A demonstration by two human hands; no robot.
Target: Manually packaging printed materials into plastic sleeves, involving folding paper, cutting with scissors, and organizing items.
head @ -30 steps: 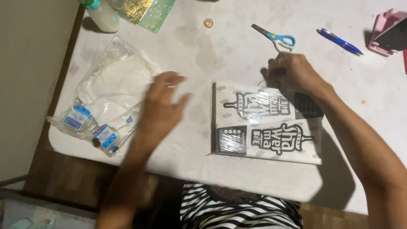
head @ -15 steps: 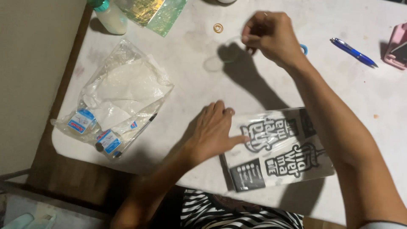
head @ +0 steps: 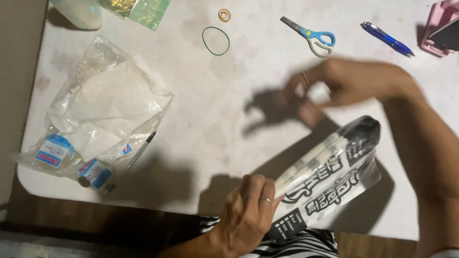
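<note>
The left hand (head: 246,212) is curled around the lower end of a black-and-white printed packet (head: 330,184), fingers wrapped over its rolled or folded edge, with a ring showing on one finger. The packet is lifted off the worktop (head: 201,119) and slants up and away from that hand toward the right forearm, its dark top end nearest the wrist of the other arm. Below the left hand a striped black-and-white garment (head: 296,246) shows at the near edge of the worktop.

The right hand (head: 334,83) hovers beyond the packet's upper end, blurred by motion; its fingers look drawn together and a thin pale sliver shows by them, but whether it pinches anything cannot be told.

Just beyond the right hand lie scissors (head: 311,36) with blue and white handles, and to their right a blue pen (head: 387,39). Further right, at the frame's edge, sits a pink stand (head: 437,24) with a dark flat device resting in it. Left of the scissors lie a green rubber band (head: 215,40) and, beyond it, a small orange rubber band (head: 224,15).

Well to the left of the left hand, a crumpled clear plastic bag (head: 105,110) rests on the worktop with small blue-and-white labelled bottles (head: 93,173) at its near end. At the far left corner stand a pale bottle (head: 79,10) and a glittery green-gold pouch (head: 138,7).
</note>
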